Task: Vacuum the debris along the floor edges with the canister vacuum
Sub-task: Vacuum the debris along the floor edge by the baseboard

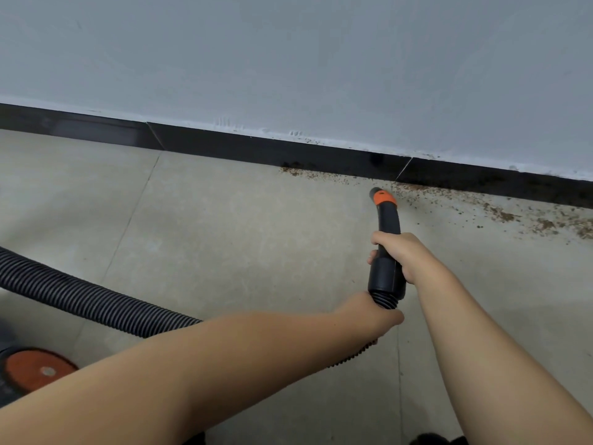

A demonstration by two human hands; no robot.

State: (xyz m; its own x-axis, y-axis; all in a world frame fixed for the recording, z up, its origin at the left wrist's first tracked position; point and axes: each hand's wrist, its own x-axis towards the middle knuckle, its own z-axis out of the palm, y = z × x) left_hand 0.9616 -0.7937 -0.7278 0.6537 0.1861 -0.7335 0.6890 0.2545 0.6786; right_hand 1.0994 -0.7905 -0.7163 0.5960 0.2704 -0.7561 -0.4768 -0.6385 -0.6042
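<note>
Brown crumbs of debris (500, 213) lie scattered along the foot of the black skirting (321, 152), thin near the nozzle and thicker toward the right edge of the view, so you are partway along this edge with the heavier patch not yet reached. Your right hand (398, 252) wraps around the black wand (389, 220), whose orange-collared tip (382, 195) points down at the floor (240, 220) just short of the skirting, beside a tile joint. Your left hand (372, 311) grips the ribbed hose (80, 295) right where it meets the wand's cuff, and the hose trails back to your left. I judge the next move calls for sweeping the tip rightward, kept low and close to the skirting, with the left hand feeding slack so the hose does not drag you back. Whether the tip actually touches the floor cannot be told from this angle. The canister (29, 370) is cut off at the lower left corner, only an orange disc and dark housing showing, and the debris runs out of frame on the right.
</note>
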